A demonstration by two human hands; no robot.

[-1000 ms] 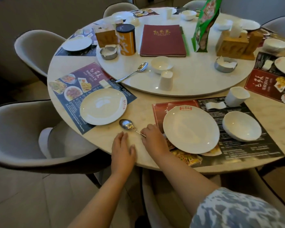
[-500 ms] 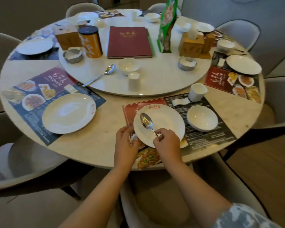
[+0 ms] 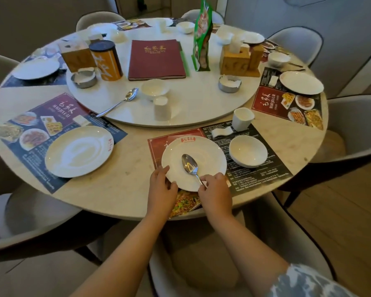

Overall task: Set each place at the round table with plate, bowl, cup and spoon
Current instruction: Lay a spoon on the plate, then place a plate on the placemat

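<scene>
At the near place a white plate (image 3: 204, 155) lies on a red and black placemat (image 3: 257, 176). My right hand (image 3: 215, 194) pinches the handle of a metal spoon (image 3: 190, 165) whose bowl is over the plate. My left hand (image 3: 162, 187) holds the plate's left rim. A white bowl (image 3: 247, 151), a white cup (image 3: 242, 118) and a small white rest (image 3: 222, 132) sit to the plate's right. The left place has a plate (image 3: 78, 151) on a blue placemat (image 3: 36, 127).
The turntable (image 3: 201, 108) carries a second spoon (image 3: 119, 101), a small bowl (image 3: 155, 87), an upturned cup (image 3: 162, 108), two ashtrays, an orange tin, a red menu (image 3: 156, 58), a green bag and wooden boxes. Grey chairs ring the table. More plates and bowls stand at the right and far places.
My right hand picked the spoon up from the table left of the near plate and carried it over the plate. My left hand moved onto the plate's rim. The camera view shifted.
</scene>
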